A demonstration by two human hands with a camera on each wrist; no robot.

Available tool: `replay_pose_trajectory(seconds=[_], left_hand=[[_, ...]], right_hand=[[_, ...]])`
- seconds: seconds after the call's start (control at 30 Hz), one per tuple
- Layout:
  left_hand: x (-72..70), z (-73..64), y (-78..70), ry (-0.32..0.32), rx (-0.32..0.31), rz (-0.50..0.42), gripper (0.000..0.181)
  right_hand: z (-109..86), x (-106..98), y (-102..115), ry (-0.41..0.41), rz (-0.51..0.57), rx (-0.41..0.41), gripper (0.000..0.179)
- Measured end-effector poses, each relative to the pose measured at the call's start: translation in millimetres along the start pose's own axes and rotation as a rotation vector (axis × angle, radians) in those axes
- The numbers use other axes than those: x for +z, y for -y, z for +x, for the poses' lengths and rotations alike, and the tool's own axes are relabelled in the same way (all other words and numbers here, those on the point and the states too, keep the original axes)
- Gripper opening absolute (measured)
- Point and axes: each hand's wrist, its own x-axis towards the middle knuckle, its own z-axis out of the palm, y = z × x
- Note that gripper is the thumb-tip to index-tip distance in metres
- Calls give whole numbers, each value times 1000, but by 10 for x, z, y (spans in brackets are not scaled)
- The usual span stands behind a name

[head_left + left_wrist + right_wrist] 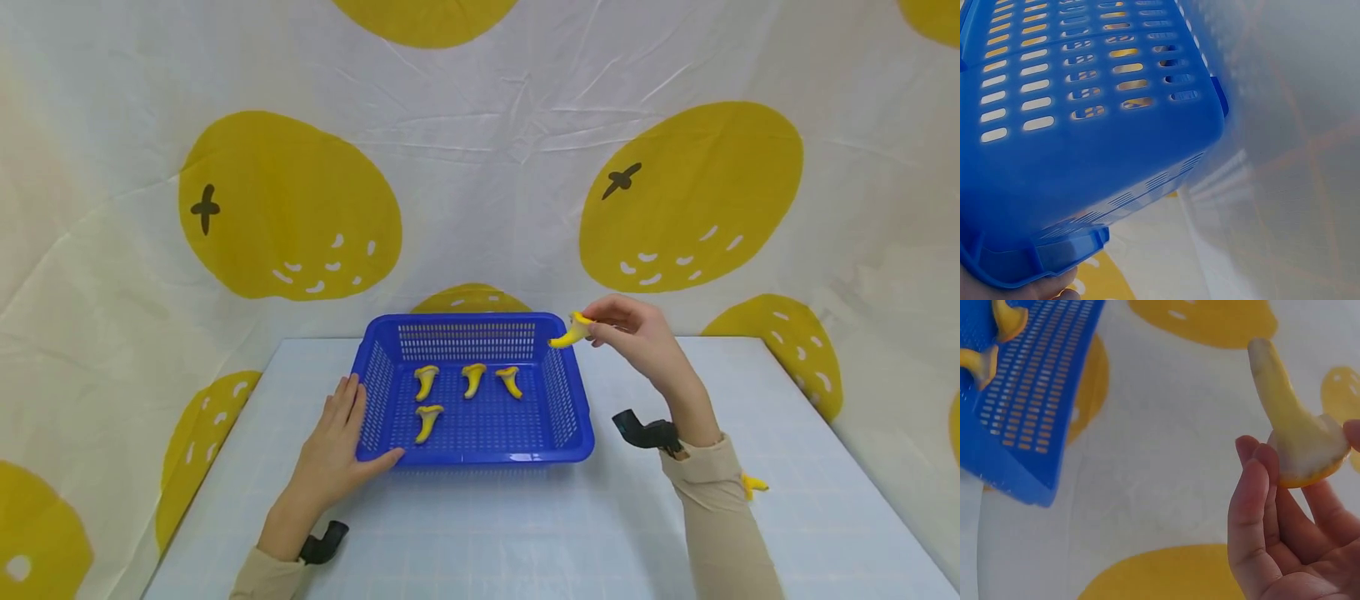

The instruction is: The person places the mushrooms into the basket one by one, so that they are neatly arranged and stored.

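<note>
My right hand (633,337) pinches a yellow chanterelle mushroom (572,331) by its cap, above the right rim of the blue plastic basket (480,457). In the right wrist view the mushroom (1288,419) has its pale stem pointing up and away from the fingers. Several similar chanterelles lie on the basket floor, one of them a front-left chanterelle (428,422) apart from a row of three. My left hand (330,454) rests on the basket's left front corner, fingers straight along the side rim, thumb at the front rim. The left wrist view shows the basket's slotted outer wall (1085,150).
A white table (480,542) holds the basket. Another yellow piece (756,485) lies on the right side of the table, partly hidden by the right sleeve (720,517). Behind the table hangs a white cloth (487,208) printed with big yellow fruit.
</note>
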Motion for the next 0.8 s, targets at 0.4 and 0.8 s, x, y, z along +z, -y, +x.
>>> replay_pose_trajectory(seconds=[0.4,0.8], left_hand=[[-4,-3,-3,5,-8,-10,114],[2,-5,-6,-9,2,1,114]], right_hand=[[439,451,50,212,22,16,18],[686,965,-74,433,-83,80,16]])
